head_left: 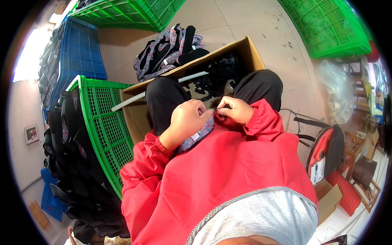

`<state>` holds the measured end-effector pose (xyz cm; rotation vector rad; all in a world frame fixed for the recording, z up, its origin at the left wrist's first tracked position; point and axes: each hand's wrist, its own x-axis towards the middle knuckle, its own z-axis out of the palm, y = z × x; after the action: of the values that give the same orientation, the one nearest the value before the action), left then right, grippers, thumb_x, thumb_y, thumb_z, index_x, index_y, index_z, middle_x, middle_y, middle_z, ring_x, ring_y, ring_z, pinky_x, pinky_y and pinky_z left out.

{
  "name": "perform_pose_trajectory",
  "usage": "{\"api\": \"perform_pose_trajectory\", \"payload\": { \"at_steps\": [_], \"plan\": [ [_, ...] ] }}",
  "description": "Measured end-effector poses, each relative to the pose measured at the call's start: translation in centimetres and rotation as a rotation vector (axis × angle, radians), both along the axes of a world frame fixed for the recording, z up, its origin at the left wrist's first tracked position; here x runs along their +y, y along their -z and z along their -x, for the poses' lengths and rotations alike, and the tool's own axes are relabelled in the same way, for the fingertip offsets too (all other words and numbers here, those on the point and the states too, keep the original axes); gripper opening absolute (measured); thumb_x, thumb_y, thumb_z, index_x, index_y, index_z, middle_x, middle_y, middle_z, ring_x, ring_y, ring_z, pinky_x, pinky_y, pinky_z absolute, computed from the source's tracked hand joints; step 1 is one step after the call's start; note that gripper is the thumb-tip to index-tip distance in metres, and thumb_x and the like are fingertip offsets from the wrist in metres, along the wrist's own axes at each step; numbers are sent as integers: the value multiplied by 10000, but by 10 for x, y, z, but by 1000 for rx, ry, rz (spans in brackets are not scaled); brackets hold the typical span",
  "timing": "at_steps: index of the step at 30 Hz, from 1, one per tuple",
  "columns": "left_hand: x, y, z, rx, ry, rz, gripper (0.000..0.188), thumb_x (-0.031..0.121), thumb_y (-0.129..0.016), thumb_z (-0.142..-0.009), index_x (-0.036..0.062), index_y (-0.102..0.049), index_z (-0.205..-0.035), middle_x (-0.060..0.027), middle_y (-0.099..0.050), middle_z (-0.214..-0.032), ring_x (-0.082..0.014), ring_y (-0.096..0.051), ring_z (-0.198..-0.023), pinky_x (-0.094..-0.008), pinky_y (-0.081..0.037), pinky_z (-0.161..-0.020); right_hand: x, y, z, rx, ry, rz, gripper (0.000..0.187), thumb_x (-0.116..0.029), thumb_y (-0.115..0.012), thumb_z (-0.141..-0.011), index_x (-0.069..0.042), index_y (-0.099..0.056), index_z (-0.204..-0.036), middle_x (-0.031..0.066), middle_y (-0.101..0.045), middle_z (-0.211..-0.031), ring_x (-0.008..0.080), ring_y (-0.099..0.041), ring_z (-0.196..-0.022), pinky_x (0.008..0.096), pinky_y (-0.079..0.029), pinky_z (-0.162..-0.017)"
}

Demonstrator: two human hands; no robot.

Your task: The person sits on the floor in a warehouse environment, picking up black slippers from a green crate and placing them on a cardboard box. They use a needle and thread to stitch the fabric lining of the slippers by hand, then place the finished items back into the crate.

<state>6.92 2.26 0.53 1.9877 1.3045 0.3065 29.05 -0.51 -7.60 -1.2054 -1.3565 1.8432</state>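
My left hand [188,121] is closed on a grey floral cloth piece [197,137] with a small white label, which rests over my lap. Most of the piece lies under that hand and wrist. Close beside it, my right hand [236,110] pinches thumb against forefinger. A small dark bit shows between the two hands' fingertips, too small to name. Both hands are above my red smock [228,163], between my knees. Just beyond them an open cardboard box [136,118] holds black scraps, and a white tube [139,97] lies across it.
Behind the box, a pile of floral and black cloth pieces [167,53] sits on the floor. At left stands a green crate [104,110] beside stacked black shoe-like pieces [77,163]. A blue crate [81,53], another green crate [326,28] and a clear plastic bag [335,90] stand around.
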Motion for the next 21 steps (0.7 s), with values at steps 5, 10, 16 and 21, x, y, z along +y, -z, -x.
{"api": "perform_pose_trajectory", "payload": {
  "at_steps": [5,10,16,21],
  "plan": [
    [-4,8,1,-70,50,-163,129,118,-671,-796,17,-615,-739,-122,-604,-733,-329,-619,-708,-401,-489,-618,0,-7,-1,27,-42,52,163,-154,-641,-945,0,-588,-940,70,-660,-803,113,-626,-725,278,-498,-680],
    [-1,5,0,-102,21,-108,123,116,-625,-834,15,-619,-766,-149,-643,-818,-345,-634,-798,-419,-506,-695,4,-22,-4,18,-119,-1,192,-179,-652,-941,2,-587,-953,70,-663,-802,128,-647,-747,289,-504,-692],
    [2,14,4,-134,-84,82,145,142,-624,-867,0,-634,-841,-177,-647,-832,-369,-632,-819,-423,-497,-717,10,-34,-6,-122,-242,-109,258,-270,-655,-935,-22,-588,-960,83,-676,-812,167,-667,-757,309,-509,-706],
    [3,16,4,-139,-113,134,155,150,-622,-872,-3,-641,-860,-184,-653,-837,-367,-637,-829,-414,-499,-721,15,-48,1,-192,-303,-114,277,-304,-642,-931,-34,-585,-956,92,-697,-835,201,-685,-784,327,-511,-712]
  ]
}}
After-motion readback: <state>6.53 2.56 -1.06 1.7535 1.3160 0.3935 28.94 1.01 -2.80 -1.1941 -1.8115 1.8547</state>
